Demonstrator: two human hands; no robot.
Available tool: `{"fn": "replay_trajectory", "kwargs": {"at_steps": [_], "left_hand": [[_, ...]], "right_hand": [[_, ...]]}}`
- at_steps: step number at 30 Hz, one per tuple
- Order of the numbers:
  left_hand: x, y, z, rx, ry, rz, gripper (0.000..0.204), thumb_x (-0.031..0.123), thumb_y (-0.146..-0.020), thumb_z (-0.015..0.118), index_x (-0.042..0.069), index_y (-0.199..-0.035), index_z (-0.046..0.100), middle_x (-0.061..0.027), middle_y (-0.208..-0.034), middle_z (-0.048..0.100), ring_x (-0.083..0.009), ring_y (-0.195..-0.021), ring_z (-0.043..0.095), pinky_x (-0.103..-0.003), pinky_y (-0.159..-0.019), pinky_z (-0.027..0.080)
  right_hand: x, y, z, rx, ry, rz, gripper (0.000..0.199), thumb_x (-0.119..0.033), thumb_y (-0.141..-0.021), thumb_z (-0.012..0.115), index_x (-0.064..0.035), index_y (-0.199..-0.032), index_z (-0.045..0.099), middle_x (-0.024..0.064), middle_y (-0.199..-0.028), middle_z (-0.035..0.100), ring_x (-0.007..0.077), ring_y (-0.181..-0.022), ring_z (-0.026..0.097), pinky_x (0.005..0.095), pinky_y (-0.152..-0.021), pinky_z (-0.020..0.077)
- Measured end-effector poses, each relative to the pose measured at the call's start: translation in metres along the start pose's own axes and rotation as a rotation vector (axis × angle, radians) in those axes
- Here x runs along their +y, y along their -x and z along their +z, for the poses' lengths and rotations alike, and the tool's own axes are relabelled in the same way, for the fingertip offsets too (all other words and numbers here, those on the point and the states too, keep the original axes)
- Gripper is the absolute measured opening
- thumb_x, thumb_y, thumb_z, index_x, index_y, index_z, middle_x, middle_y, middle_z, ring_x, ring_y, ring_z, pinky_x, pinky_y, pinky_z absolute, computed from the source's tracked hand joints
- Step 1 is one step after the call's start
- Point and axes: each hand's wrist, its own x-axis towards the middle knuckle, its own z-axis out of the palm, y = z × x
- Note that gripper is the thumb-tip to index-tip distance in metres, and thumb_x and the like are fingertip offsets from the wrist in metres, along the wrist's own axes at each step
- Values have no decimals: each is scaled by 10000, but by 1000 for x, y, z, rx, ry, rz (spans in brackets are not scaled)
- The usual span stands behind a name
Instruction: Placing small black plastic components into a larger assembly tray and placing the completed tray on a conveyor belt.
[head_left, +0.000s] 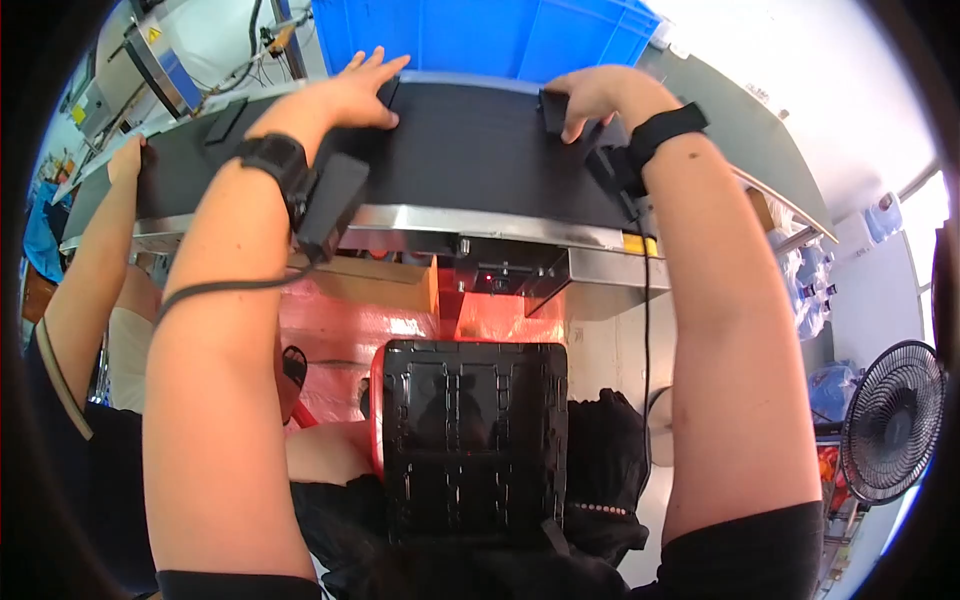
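Observation:
My left hand (355, 92) lies flat, fingers spread, on the black conveyor belt (470, 150), its fingertips touching a small black flat part (388, 92) at the belt's far edge. My right hand (590, 98) curls over another small black part (553, 110) on the belt and grips it. Both wrists wear black bands with a black device and a cable. A black plastic tray (475, 450) with several compartments rests on my lap below the belt.
A blue crate (480, 35) stands beyond the belt. Another person's arm (85, 270) reaches to the belt at the left, near a black part (225, 120). A steel frame (450, 228) edges the belt. A black fan (893, 420) stands at right. Red plastic (340, 320) lies under the conveyor.

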Motion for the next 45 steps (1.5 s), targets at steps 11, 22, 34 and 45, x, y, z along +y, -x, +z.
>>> {"fn": "replay_trajectory", "kwargs": {"at_steps": [11,22,34,45], "left_hand": [[40,1,-2,84,-51,164,715,603,-734,637,43,-1174,581,-248,-1059,568,-372,-1026,539,-426,-885,439],[96,50,14,203,75,208,861,561,-681,699,-60,-1242,497,-229,-1122,531,-349,-1076,514,-381,-932,406],[117,258,73,146,263,479,927,433,-607,781,-26,-1314,395,-186,-1191,435,-354,-1130,428,-425,-976,339],[102,286,135,141,239,435,698,398,-736,681,22,-1274,442,-155,-1308,397,-341,-1256,341,-530,-1066,234]], "right_hand": [[5,117,27,797,-308,-364,287,-132,-678,690,28,-912,645,183,-857,652,264,-779,628,343,-684,495],[-74,181,255,297,-746,-645,330,-167,-765,680,-9,-1049,626,143,-947,607,312,-890,580,381,-813,474],[-57,198,212,816,-669,-690,109,-142,-765,641,-34,-779,642,121,-776,562,317,-787,559,404,-710,470],[-61,38,32,767,-483,-410,295,-305,-756,661,-67,-929,682,142,-905,666,297,-819,643,379,-758,502]]}}
